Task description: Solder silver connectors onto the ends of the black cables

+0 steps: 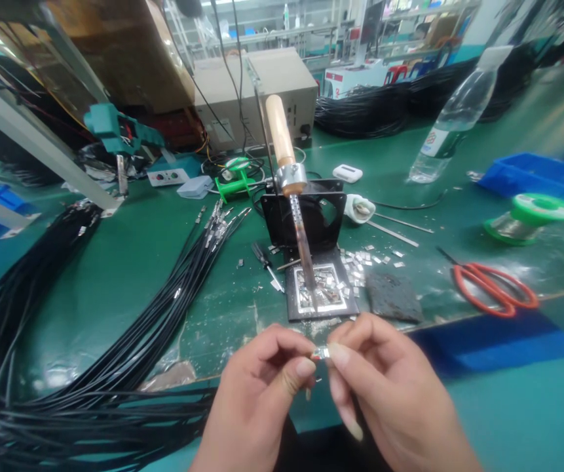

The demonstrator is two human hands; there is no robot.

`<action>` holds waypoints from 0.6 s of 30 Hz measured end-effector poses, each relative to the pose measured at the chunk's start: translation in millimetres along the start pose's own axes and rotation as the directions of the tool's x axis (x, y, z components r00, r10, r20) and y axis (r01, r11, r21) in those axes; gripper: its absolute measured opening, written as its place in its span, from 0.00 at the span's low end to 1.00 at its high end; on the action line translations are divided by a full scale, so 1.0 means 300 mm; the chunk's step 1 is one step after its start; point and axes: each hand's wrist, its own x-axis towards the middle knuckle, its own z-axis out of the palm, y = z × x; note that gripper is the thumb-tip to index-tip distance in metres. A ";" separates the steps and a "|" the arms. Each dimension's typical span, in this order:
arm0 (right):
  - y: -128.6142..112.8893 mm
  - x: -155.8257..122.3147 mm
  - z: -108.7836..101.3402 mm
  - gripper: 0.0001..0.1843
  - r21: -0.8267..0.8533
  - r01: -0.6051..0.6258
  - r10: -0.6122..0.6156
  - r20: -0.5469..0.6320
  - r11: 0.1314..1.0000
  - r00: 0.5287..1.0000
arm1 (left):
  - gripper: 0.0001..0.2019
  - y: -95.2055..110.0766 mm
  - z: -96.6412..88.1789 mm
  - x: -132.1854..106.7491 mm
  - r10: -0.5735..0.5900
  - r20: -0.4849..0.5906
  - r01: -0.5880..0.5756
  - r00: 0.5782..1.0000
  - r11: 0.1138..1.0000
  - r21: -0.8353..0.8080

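Both hands meet close to the bench's front edge. My left hand (264, 387) pinches a cable end with small coloured wires showing at its fingertips. Between thumb and fingers, my right hand (390, 380) grips a small silvery metal connector (323, 353) against those wires. Most of the cable is hidden by the hands. Just above them, the tip of a wooden-handled soldering iron (282, 134) points down from its stand. Under the tip lies a dark plate with a white-rimmed tray (301, 307) of small metal parts. More metal pieces (355, 269) are scattered to its right.
Bundled black cables (158, 328) run along the left. A screwdriver (263, 257), dark sponge-like block (394, 297), orange-handled scissors (492, 288) and solder spool (527, 219) lie around. Behind stand a black fan frame (274, 223), plastic bottle (458, 118) and blue bin (532, 174).
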 end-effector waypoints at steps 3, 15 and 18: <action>-0.005 -0.007 0.003 0.20 -0.033 -0.007 0.006 -0.018 0.999 1.000 | 0.04 -0.008 0.006 -0.021 0.166 -0.064 -0.147 0.984 0.960 0.238; -0.011 -0.012 0.004 0.21 -0.087 0.006 -0.007 -0.008 0.996 1.000 | 0.14 -0.029 -0.018 -0.019 0.485 0.172 -0.499 0.858 0.703 0.507; -0.009 -0.012 -0.002 0.21 -0.093 -0.003 0.003 -0.005 0.996 1.000 | 0.13 -0.023 -0.018 -0.019 0.489 0.187 -0.506 0.852 0.678 0.534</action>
